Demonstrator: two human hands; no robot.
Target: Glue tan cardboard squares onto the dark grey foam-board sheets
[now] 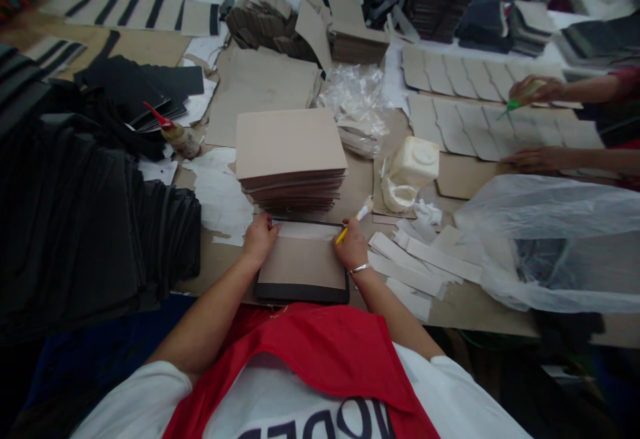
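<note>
Here, near the table's [460, 305] front edge, a tan card panel [304, 262] lies on a black sheet [300, 294] whose border shows around it; the left hand [259, 237] presses its bent fingers on the panel's far left corner, gripping nothing; the right hand [351, 247] rests at the far right corner, closed around a yellow-handled brush [353, 222]; a stack of tan boards [290, 152] stands just beyond the panel; white strips [420, 262] lie to the right; a co-worker's hands [533, 157] rest on grey cut pieces [470, 125] farther off.
</note>
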